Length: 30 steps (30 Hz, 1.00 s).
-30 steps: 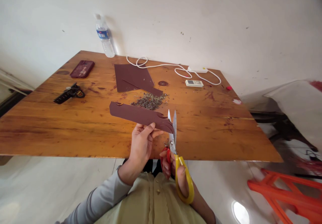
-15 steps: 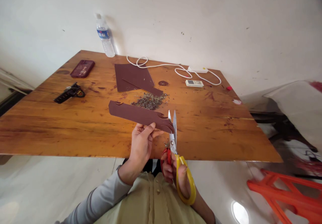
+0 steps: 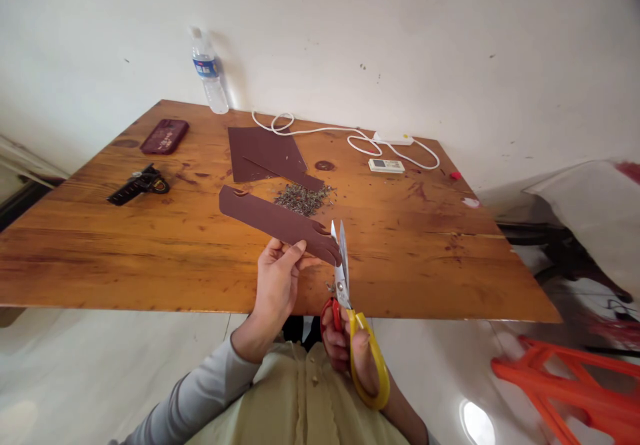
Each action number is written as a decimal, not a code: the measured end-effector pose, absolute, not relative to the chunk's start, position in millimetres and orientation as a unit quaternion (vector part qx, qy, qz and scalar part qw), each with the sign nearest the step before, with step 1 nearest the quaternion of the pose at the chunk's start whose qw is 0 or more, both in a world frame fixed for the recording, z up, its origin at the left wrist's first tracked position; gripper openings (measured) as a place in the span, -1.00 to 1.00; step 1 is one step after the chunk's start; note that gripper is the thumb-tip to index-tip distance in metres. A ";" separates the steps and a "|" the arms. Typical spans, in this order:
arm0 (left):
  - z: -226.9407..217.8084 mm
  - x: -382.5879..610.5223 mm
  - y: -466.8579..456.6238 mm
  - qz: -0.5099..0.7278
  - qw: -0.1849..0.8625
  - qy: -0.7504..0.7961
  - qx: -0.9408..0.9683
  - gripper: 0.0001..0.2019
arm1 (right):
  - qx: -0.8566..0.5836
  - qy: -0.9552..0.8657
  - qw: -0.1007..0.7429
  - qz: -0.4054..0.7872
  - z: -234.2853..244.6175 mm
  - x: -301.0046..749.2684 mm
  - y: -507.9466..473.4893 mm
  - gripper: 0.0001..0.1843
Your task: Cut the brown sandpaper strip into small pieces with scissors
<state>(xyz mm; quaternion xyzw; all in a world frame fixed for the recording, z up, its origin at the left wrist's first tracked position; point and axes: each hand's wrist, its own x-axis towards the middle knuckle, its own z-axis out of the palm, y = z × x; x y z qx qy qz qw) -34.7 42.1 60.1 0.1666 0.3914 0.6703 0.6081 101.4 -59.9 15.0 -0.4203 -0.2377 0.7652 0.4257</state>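
Between thumb and fingers, my left hand (image 3: 280,278) pinches a strip of dark brown sheet (image 3: 273,222) above the table's near half. Curved slits show near both ends of the strip. My right hand (image 3: 347,342) grips scissors (image 3: 341,285) with one red and one yellow handle loop. Their blades point away from me, slightly apart, with the strip's right end at them. Beyond the strip lies a pile of fine brown and pale clippings (image 3: 303,198). Larger brown sheets (image 3: 257,148) rest behind that pile, one narrow piece overlapping another.
On the wooden table (image 3: 425,265) stand a plastic bottle (image 3: 210,75) at the back, a dark red phone (image 3: 165,136) and a black strapped object (image 3: 140,185) at left. A white cable with a power strip (image 3: 393,138) and a small white device (image 3: 386,166) lie back right. An orange stool (image 3: 570,385) is beside the table.
The strip's left end has risen, so the strip slants more steeply. My left hand has shifted slightly left, and the scissor blades have closed a little and tilted left.
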 end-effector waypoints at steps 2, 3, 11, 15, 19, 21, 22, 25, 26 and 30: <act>60.2 -35.8 42.7 0.669 0.607 0.393 0.172 -0.62 | -0.425 -0.230 0.424 0.766 12.1 102.0 -60.4 -0.26; 60.3 -36.2 43.0 0.668 0.606 0.394 0.175 -0.63 | -0.422 -0.233 0.424 0.767 11.2 102.5 -60.9 -0.25; 61.5 -36.0 44.4 0.670 0.606 0.393 0.171 -0.63 | -0.404 -0.293 0.438 0.747 15.2 104.1 -64.4 -0.19; 59.3 -35.8 44.9 0.670 0.613 0.389 0.151 -0.59 | -0.416 -0.313 0.462 0.717 8.5 101.4 -64.0 -0.09; 57.9 -36.1 44.8 0.656 0.631 0.390 0.139 -0.57 | -0.418 -0.352 0.478 0.688 -3.8 99.7 -64.6 -0.09; 57.9 -36.0 44.5 0.657 0.633 0.388 0.133 -0.57 | -0.410 -0.359 0.479 0.688 -8.4 99.6 -65.0 -0.08; 58.0 -35.9 44.3 0.659 0.631 0.387 0.129 -0.57 | -0.408 -0.360 0.480 0.688 -10.0 99.6 -65.2 -0.08; 57.7 -35.2 43.6 0.662 0.628 0.387 0.133 -0.58 | -0.406 -0.355 0.482 0.691 -12.1 100.4 -66.4 -0.09; 57.4 -34.7 43.2 0.661 0.627 0.387 0.139 -0.58 | -0.407 -0.352 0.482 0.692 -12.2 100.7 -66.9 -0.10; 56.3 -32.2 41.5 0.663 0.622 0.388 0.152 -0.55 | -0.418 -0.333 0.480 0.695 -10.4 101.0 -67.7 -0.10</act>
